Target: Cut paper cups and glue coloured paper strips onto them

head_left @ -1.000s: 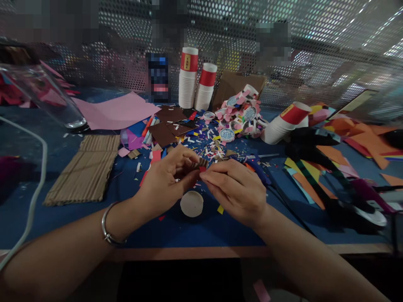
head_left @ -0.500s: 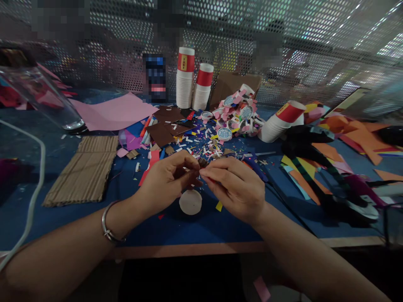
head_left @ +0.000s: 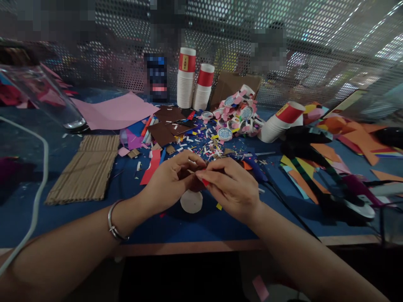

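Observation:
My left hand [head_left: 173, 178] and my right hand [head_left: 234, 184] meet fingertip to fingertip above the table, each in a pinch. Between them a small piece of brown paper [head_left: 197, 187] shows in part, mostly covered by the fingers. A bit of red paper [head_left: 205, 182] peeks out under my right fingertips. Just below the hands a pale round piece [head_left: 191, 202] rests near the table's front edge. A blue glue gun [head_left: 256, 167] lies beyond my right hand, and a red paper strip [head_left: 151, 167] is left of my left hand.
Corrugated cardboard [head_left: 85, 170] lies left, near a glass bottle [head_left: 63, 105] and white cable [head_left: 44, 167]. Paper scraps [head_left: 201, 140], stacked cups [head_left: 186, 79] and a pile of decorated paper pieces [head_left: 236, 113] stand behind. A black strapped object [head_left: 315, 167] and coloured paper [head_left: 352, 134] lie right.
The fingers have shifted around the brown paper, which now shows lower between the hands. A red bit has come into sight at my right fingertips. The view has moved slightly.

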### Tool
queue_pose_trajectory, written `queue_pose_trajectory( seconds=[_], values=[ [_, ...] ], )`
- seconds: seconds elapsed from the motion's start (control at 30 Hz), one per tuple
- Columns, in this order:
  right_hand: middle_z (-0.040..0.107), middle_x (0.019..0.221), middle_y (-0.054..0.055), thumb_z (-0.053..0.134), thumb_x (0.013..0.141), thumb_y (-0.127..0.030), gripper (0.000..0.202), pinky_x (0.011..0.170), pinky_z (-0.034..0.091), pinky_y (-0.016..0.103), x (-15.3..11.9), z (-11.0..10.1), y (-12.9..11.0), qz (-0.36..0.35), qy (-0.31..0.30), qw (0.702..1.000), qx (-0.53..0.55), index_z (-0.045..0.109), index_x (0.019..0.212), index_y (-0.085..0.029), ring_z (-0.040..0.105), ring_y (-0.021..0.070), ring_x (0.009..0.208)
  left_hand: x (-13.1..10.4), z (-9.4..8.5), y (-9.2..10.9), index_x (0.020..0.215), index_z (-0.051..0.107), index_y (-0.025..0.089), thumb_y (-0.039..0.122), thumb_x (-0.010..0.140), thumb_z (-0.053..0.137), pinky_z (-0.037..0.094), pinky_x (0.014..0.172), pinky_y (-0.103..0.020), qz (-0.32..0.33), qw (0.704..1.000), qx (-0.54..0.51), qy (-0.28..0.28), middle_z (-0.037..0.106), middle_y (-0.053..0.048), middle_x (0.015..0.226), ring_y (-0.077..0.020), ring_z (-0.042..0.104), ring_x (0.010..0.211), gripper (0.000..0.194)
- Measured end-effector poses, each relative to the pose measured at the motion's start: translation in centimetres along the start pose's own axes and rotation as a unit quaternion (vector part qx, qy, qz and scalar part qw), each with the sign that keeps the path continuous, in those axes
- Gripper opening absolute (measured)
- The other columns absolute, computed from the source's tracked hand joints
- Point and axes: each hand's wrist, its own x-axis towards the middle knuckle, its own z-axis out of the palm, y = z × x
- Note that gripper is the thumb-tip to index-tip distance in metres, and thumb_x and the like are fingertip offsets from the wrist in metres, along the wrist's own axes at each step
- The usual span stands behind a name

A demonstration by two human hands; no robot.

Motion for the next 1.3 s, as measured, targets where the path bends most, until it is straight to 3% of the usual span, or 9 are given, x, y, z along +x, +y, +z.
queue_pose_trajectory(
  seconds=[0.17,0.43,0.6,0.8,0.97,1.13,1.3],
  values=[
    [0.073,0.099,0.009,0.063,0.1,-0.009,0.019,0.074,0.06,0.032,-0.15,-0.04,-0.21,0.003,0.01,1.0,-0.015,0.075,0.113,-0.018,0.069,0.0171,0.087,0.02,-0.1,-0.22,0.092,0.062,0.019,0.021,0.089,0.075,0.056,0.06,-0.02,0.04,0.999,0.008,-0.013,0.067,0.003,0.076,-0.0087,0.066,0.063,0.013],
    [0.077,0.096,0.01,0.062,0.097,-0.002,0.022,0.071,0.06,0.035,-0.05,-0.19,-0.7,-0.026,0.026,0.999,-0.025,0.072,0.11,-0.016,0.07,0.0191,0.084,0.01,-0.35,-0.12,0.095,0.061,0.02,0.028,0.087,0.08,0.058,0.062,-0.023,0.029,0.999,-0.016,-0.027,0.068,0.003,0.076,-0.0103,0.068,0.063,0.022],
    [0.075,0.1,0.009,0.063,0.098,-0.006,0.022,0.072,0.06,0.033,-0.3,-0.24,-0.83,-0.019,0.028,0.999,-0.039,0.074,0.113,-0.019,0.07,0.0178,0.086,0.04,-0.24,0.06,0.089,0.062,0.02,0.03,0.076,0.089,0.057,0.058,-0.022,0.019,1.0,-0.013,-0.018,0.068,0.003,0.075,-0.0111,0.067,0.062,0.032],
    [0.069,0.089,0.006,0.067,0.096,-0.005,0.021,0.066,0.055,0.031,-0.54,-0.43,-0.93,0.0,0.031,0.999,-0.038,0.076,0.11,-0.019,0.063,0.0156,0.077,-0.05,-0.12,0.0,0.088,0.063,0.02,0.023,0.088,0.074,0.05,0.051,-0.019,0.029,0.999,0.0,-0.03,0.068,0.004,0.068,-0.008,0.06,0.054,0.011],
    [0.072,0.091,0.008,0.066,0.097,-0.006,0.022,0.068,0.056,0.033,-0.74,-0.44,-0.85,0.002,0.026,0.999,-0.026,0.077,0.112,-0.019,0.066,0.0171,0.079,-0.18,-0.06,-0.01,0.087,0.065,0.02,0.019,0.087,0.07,0.05,0.051,-0.019,0.053,0.998,0.029,-0.02,0.067,0.003,0.07,-0.009,0.062,0.056,0.005],
    [0.075,0.096,0.009,0.065,0.098,-0.006,0.025,0.072,0.058,0.035,-0.9,-0.52,-0.9,-0.001,0.03,0.999,-0.018,0.075,0.115,-0.019,0.068,0.0186,0.084,-0.2,0.03,-0.04,0.091,0.062,0.022,0.013,0.083,0.072,0.057,0.058,-0.021,0.06,0.998,0.017,-0.013,0.065,0.006,0.073,-0.0084,0.064,0.057,0.015],
    [0.076,0.096,0.012,0.065,0.097,-0.002,0.025,0.072,0.059,0.038,-0.93,-0.83,-1.01,-0.025,0.023,0.997,-0.065,0.073,0.117,-0.013,0.07,0.0215,0.084,-0.24,0.05,0.14,0.097,0.054,0.022,0.018,0.082,0.078,0.061,0.06,-0.022,0.032,0.999,-0.022,-0.016,0.067,0.005,0.081,-0.0095,0.069,0.061,0.028]
  ],
)
